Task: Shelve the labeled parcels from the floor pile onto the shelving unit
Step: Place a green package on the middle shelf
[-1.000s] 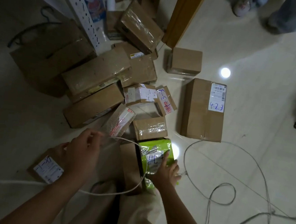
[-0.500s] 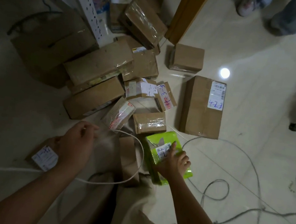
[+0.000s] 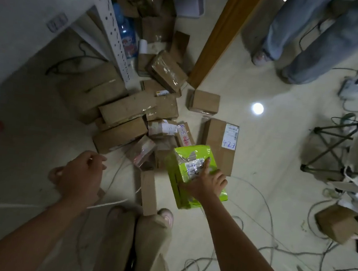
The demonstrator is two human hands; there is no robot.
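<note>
— Down on the floor [image 3: 258, 164], near side of the pile: what's the right hand [image 3: 207, 181] doing?

— It's gripping the green parcel [image 3: 191, 152] from above. Forearm's reaching fwd, wrist bending down. Thumb's hooking round the parcel's left side, and the index finger [image 3: 206, 163] is lying straight along the top w/ its tip on the label [image 3: 192, 165]. Other fingers are curling over the right edge.

— And the left hand [image 3: 80, 176]?

— It's hovering over bare floor left of the pile, back of hand up, fingers curling in tight. A white cord [image 3: 110, 204] is running under the wrist; can't tell if the hand's pinching it.

— How's the parcel looking?

— Lime-green plastic wrap, shiny and creasing. The label's white w/ blue handwriting, sitting under clear tape. Top face is tilting toward the cam.

— Where's it sitting?

— It's overlapping the near corner of the big brown box [image 3: 213, 138] marked "423", just right of a narrow carton [image 3: 148, 195]. Can't tell if it's touching the floor. More brown cartons [image 3: 120, 134] are lying btwn it and the shelving unit's white post [image 3: 115, 35].
</note>
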